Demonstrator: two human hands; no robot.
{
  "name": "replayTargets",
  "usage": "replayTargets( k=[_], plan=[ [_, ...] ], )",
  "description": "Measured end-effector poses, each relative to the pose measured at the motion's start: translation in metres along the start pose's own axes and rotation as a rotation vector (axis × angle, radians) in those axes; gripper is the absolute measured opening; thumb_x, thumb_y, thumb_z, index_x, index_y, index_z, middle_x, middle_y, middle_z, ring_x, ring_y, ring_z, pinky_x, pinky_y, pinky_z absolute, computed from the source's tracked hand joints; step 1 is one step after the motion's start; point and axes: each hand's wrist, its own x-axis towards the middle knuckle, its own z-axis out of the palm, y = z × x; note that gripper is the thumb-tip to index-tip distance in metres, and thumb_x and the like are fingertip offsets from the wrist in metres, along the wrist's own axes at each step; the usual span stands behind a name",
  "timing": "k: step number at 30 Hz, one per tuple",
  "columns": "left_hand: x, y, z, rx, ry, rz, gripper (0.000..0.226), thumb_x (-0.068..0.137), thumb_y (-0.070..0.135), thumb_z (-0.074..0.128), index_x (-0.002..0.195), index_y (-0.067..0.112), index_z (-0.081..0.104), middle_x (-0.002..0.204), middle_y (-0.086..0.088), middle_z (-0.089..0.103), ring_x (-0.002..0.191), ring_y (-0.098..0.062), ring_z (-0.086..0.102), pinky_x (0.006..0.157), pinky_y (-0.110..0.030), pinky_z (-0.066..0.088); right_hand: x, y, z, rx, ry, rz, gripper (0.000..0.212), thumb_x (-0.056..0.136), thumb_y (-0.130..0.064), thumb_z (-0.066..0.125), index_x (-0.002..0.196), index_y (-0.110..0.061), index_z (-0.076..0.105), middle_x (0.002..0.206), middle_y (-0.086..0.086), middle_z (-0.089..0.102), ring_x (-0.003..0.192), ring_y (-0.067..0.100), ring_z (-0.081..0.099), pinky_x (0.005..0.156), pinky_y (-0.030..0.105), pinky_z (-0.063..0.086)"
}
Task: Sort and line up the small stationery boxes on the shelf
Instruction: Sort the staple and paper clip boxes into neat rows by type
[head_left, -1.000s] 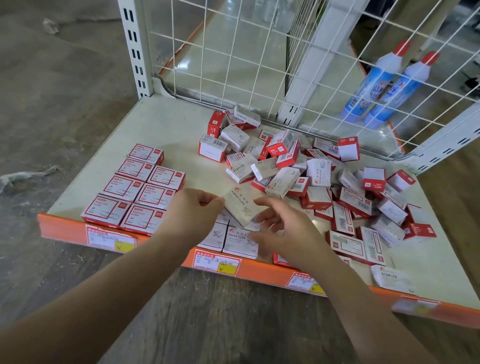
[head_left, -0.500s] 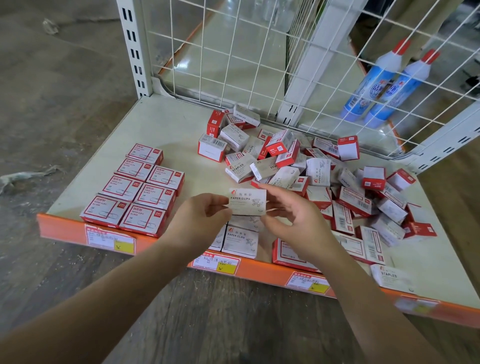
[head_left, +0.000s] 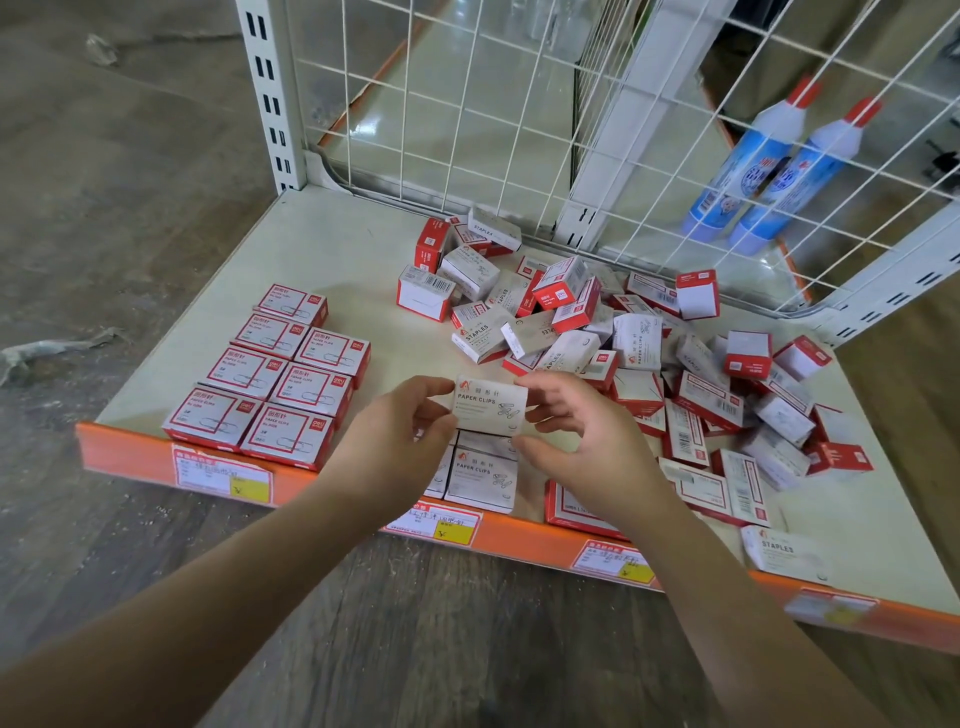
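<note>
Both hands hold one white paper clips box (head_left: 491, 405) just above the shelf's front middle, label facing me. My left hand (head_left: 397, 441) pinches its left end and my right hand (head_left: 582, 431) its right end. Right below it lie white paper clips boxes (head_left: 483, 475) lined up at the front edge. Several red-framed boxes (head_left: 270, 374) sit in two neat rows on the left of the cream shelf (head_left: 322, 244). A jumbled heap of red and white boxes (head_left: 649, 343) covers the middle and right.
An orange price rail (head_left: 519, 538) with labels runs along the shelf's front. A white wire grid (head_left: 467, 119) closes the back, with two blue glue bottles (head_left: 769, 166) behind it. One staples box (head_left: 784, 553) lies alone at the front right. Wood floor lies below.
The white box was lifted off the shelf and turned level, label toward me. Both hands rose slightly with it and now hold it by its ends.
</note>
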Motion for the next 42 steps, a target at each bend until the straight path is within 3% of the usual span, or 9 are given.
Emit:
replayTargets(
  k=[5,10,13,16,22,29,36,42],
  plan=[
    [0.001,0.0,0.0,-0.016,-0.006,-0.031,0.036,0.096,0.021,0.046,0.132,0.021,0.044,0.089,0.019,0.053,0.086,-0.004,0.053,0.057,-0.008,0.045,0.0,-0.002,-0.001,-0.016,-0.021,0.013,0.044,0.079,-0.023,0.071,0.11,-0.045,0.049,0.111,-0.019,0.059,0.105,-0.001,0.053,0.092,0.024,0.045],
    [0.002,-0.002,-0.004,0.012,0.029,-0.019,0.029,0.095,0.022,0.048,0.124,0.02,0.052,0.097,0.012,0.056,0.096,-0.009,0.055,0.067,-0.014,0.047,0.002,-0.004,-0.001,-0.011,-0.036,0.012,0.042,0.08,-0.024,0.07,0.106,-0.048,0.047,0.099,-0.032,0.054,0.101,-0.01,0.051,0.088,0.016,0.042],
    [0.003,-0.004,-0.009,0.055,0.079,-0.007,0.024,0.095,0.02,0.048,0.118,0.018,0.057,0.101,0.009,0.058,0.093,-0.006,0.052,0.072,-0.014,0.042,0.006,-0.004,0.001,-0.033,-0.048,0.018,0.043,0.082,-0.023,0.068,0.103,-0.051,0.045,0.096,-0.035,0.051,0.103,-0.004,0.051,0.093,0.025,0.044],
    [0.003,-0.008,-0.012,0.153,0.122,0.036,0.025,0.094,0.018,0.048,0.118,0.018,0.058,0.107,0.005,0.058,0.094,-0.004,0.048,0.078,-0.016,0.038,0.012,-0.004,0.004,-0.041,-0.038,0.03,0.041,0.083,-0.023,0.068,0.105,-0.048,0.045,0.097,-0.033,0.052,0.105,-0.001,0.052,0.094,0.029,0.045],
    [-0.001,-0.015,-0.015,0.354,0.097,0.132,0.028,0.094,0.019,0.047,0.119,0.014,0.059,0.12,0.002,0.055,0.104,-0.013,0.051,0.083,-0.025,0.049,0.03,-0.003,0.012,-0.072,-0.015,0.048,0.041,0.085,-0.025,0.065,0.124,-0.028,0.052,0.111,-0.015,0.06,0.104,0.003,0.054,0.092,0.03,0.047],
    [-0.002,-0.016,-0.018,0.517,-0.006,0.199,0.034,0.097,0.024,0.039,0.128,0.018,0.051,0.129,0.008,0.045,0.113,-0.013,0.049,0.085,-0.023,0.05,0.05,-0.007,0.019,-0.123,-0.09,0.065,0.037,0.089,-0.026,0.061,0.125,-0.026,0.053,0.099,-0.016,0.06,0.088,-0.001,0.058,0.084,0.027,0.05],
    [-0.002,-0.014,-0.022,0.584,-0.06,0.231,0.037,0.099,0.028,0.032,0.132,0.022,0.046,0.135,0.01,0.037,0.116,-0.013,0.047,0.086,-0.023,0.049,0.062,-0.01,0.032,-0.151,-0.155,0.094,0.043,0.088,-0.029,0.062,0.129,-0.024,0.05,0.103,-0.014,0.06,0.096,0.009,0.059,0.093,0.038,0.047],
    [0.004,-0.016,-0.022,0.633,-0.064,0.243,0.034,0.098,0.028,0.032,0.125,0.018,0.052,0.132,0.005,0.04,0.113,-0.016,0.048,0.087,-0.027,0.048,0.066,-0.005,0.033,-0.164,-0.165,0.125,0.036,0.092,-0.034,0.053,0.128,-0.027,0.053,0.119,-0.007,0.061,0.108,0.012,0.056,0.095,0.038,0.044]
  ],
)
